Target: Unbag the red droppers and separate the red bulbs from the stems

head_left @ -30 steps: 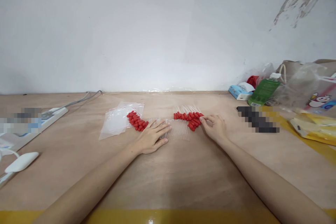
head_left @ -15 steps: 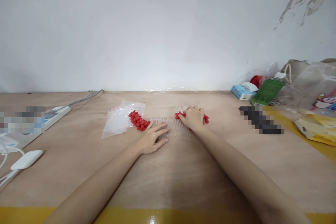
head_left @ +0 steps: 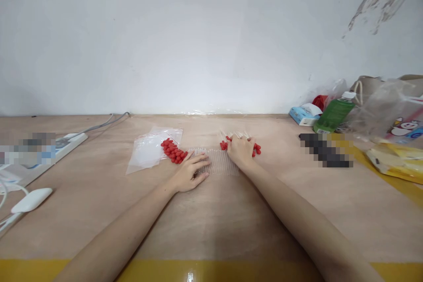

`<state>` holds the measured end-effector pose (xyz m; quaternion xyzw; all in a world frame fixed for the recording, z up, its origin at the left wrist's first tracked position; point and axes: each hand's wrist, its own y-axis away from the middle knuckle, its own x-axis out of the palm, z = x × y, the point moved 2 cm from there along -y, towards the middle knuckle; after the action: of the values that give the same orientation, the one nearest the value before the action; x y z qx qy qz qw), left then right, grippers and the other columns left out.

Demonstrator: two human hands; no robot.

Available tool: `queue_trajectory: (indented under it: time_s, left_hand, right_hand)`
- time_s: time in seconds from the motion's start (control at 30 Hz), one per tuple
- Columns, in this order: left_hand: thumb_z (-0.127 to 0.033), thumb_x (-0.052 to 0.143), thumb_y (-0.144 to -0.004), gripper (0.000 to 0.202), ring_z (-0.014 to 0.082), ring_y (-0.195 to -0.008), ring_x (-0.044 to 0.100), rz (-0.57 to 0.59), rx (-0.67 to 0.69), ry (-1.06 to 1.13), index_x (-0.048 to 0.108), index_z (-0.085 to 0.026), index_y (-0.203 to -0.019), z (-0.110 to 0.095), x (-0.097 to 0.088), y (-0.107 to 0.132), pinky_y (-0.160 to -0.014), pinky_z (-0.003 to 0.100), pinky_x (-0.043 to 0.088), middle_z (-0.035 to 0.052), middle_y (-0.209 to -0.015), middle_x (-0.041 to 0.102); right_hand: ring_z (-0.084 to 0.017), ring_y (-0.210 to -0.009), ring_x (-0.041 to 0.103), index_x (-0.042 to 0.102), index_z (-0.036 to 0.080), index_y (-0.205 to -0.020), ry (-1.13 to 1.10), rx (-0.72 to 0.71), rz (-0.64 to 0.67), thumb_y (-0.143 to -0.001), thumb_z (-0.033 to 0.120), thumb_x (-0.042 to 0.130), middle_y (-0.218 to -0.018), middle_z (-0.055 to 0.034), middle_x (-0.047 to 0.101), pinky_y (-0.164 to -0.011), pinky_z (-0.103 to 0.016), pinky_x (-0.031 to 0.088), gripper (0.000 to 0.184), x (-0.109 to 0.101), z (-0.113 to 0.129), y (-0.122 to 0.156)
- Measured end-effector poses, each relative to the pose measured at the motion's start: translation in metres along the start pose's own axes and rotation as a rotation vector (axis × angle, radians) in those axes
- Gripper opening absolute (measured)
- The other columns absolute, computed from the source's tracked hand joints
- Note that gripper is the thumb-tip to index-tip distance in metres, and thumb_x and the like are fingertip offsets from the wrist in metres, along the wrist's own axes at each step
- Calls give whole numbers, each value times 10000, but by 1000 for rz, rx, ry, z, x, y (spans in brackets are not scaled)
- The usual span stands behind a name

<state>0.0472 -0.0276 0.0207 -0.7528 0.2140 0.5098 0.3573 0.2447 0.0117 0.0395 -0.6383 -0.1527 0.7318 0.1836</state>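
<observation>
My left hand (head_left: pixel 191 170) lies flat with fingers spread on the left end of a row of clear plastic tubes (head_left: pixel 218 161) on the wooden table (head_left: pixel 211 211). Just beyond its fingertips sits a loose heap of red caps (head_left: pixel 173 151). My right hand (head_left: pixel 241 150) rests palm down over a second cluster of red-capped tubes (head_left: pixel 257 148), fingers curled on them; what the fingers grip is hidden under the hand.
Clear zip bags (head_left: pixel 147 150) lie left of the caps. A power strip (head_left: pixel 68 143) and a white device (head_left: pixel 31 199) sit at far left. At right stand a green bottle (head_left: pixel 333 115), a tissue pack (head_left: pixel 304 116), plastic bags (head_left: pixel 390 114) and yellow packets (head_left: pixel 396 163).
My right hand moved left from the right end of the red-capped cluster to cover its middle. The left hand stayed on the clear tubes.
</observation>
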Motion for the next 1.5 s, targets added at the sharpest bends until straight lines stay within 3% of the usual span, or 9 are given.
queue_trajectory:
  time_s: [0.2, 0.33, 0.47, 0.57, 0.7, 0.97, 1.27, 1.4, 1.5]
  left_hand:
    - [-341, 468, -850, 446, 223, -1255, 362, -79, 33, -31, 423, -212, -1274, -2, -2, 1, -1082, 480, 182, 87, -1317, 448]
    - [-308, 470, -856, 550, 232, -1291, 292, -317, 41, -110, 284, -169, -1355, -6, -6, 0, -1056, 436, 260, 127, -1381, 348]
    - [-276, 499, -848, 396, 239, -1190, 420, -471, 69, -241, 463, -207, -1237, -18, -5, -6, -1019, 457, 265, 95, -1246, 515]
    - [-268, 520, -847, 207, 177, -882, 571, -466, 130, -317, 603, -264, -1037, -29, 0, -11, -943, 440, 296, 10, -923, 673]
    - [-267, 523, -849, 131, 142, -702, 550, -447, 165, -353, 644, -244, -894, -37, 4, -15, -835, 391, 328, -16, -725, 671]
    - [-243, 502, -855, 142, 143, -796, 571, -419, 174, -320, 635, -218, -811, -41, 7, -13, -945, 421, 267, -14, -723, 651]
    - [-227, 483, -852, 161, 154, -790, 567, -400, 160, -282, 633, -222, -796, -41, 4, -9, -956, 443, 274, -13, -674, 620]
    - [-224, 464, -855, 185, 161, -721, 557, -428, 58, -271, 637, -210, -793, -25, 0, 0, -835, 399, 377, 17, -692, 615]
    - [-198, 420, -868, 216, 152, -698, 534, -445, 3, -204, 632, -183, -910, -13, 2, 3, -687, 303, 436, 45, -749, 588]
  right_hand:
    - [-218, -825, 536, 586, 167, -874, -175, -49, -143, -820, 243, 423, -758, -70, 652, -838, -404, 183, 188, -15, -9, 4]
    - [-174, -839, 531, 592, 200, -880, -373, -332, -173, -836, 253, 455, -834, -27, 666, -878, -368, 208, 153, -30, -27, 32]
    - [-148, -810, 529, 604, 216, -866, -450, -526, -177, -835, 220, 474, -774, -1, 657, -903, -363, 224, 133, -33, -41, 63]
    - [-144, -789, 529, 607, 221, -851, -483, -573, -218, -818, 184, 485, -753, 8, 658, -892, -366, 237, 132, -29, -42, 74]
    - [-152, -817, 525, 614, 225, -890, -472, -572, -214, -795, 245, 544, -813, 0, 664, -898, -375, 233, 119, -23, -36, 76]
    - [-128, -706, 462, 663, 260, -785, -344, -634, -359, -801, 295, 572, -613, 26, 591, -893, -391, 218, 99, -19, -34, 78]
    - [-126, -711, 476, 665, 260, -807, -354, -704, -262, -823, 241, 523, -581, 36, 572, -908, -395, 225, 144, -25, -36, 82]
    - [-132, -726, 519, 669, 254, -785, -370, -573, -259, -827, 244, 518, -640, 19, 608, -930, -423, 219, 157, -23, -53, 79]
    - [-142, -753, 539, 659, 252, -924, -509, -483, -249, -841, 270, 496, -769, -22, 622, -843, -367, 341, 184, -20, -64, 72]
